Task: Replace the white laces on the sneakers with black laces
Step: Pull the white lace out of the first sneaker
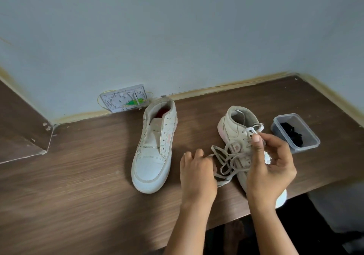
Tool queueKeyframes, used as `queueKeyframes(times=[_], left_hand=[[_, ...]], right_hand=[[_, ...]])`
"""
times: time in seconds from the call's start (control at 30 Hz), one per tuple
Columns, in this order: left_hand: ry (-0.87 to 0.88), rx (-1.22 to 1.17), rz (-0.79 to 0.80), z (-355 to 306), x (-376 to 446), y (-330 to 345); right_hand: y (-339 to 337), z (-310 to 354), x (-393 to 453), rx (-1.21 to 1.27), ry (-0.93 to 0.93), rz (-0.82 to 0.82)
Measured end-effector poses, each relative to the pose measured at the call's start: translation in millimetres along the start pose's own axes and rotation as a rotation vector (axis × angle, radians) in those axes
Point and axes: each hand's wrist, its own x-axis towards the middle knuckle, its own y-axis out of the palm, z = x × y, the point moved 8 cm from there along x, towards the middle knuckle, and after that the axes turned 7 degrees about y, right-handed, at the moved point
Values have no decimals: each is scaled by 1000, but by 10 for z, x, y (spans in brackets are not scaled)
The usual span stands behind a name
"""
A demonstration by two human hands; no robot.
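Two white sneakers stand on a brown wooden table (78,176). The left sneaker (154,146) has bare eyelets and no lace. The right sneaker (239,134) still carries a loosened white lace (226,160) that loops out to its left side. My left hand (197,172) grips the loose lace loops beside the shoe. My right hand (269,166) lies over the shoe's front and pinches the lace near the upper eyelets. Black laces (292,133) lie in a clear plastic box (313,142) to the right of that shoe.
A wall socket plate (124,100) with exposed wires sits at the wall behind the left sneaker. The table's front edge runs diagonally under my forearms, with dark floor below at the lower right. A lower wooden surface (17,128) lies at the far left.
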Motion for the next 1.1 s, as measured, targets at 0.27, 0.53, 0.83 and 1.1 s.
queueKeyframes(times=[0.27,0.53,0.83,1.1], left_hand=[[-3,-294,-392,101,7,-477],[-5,-966,-502,300,43,-666],[-250,-246,-326,453,-78,-644],[-338,-144,-268,347,-96,-631]], right_hand=[[8,41,-58,11,23,43],[249,95,-133,46,-24,243],[371,-18,-147,47,32,334],[304,-51,-137,-86,25,305]])
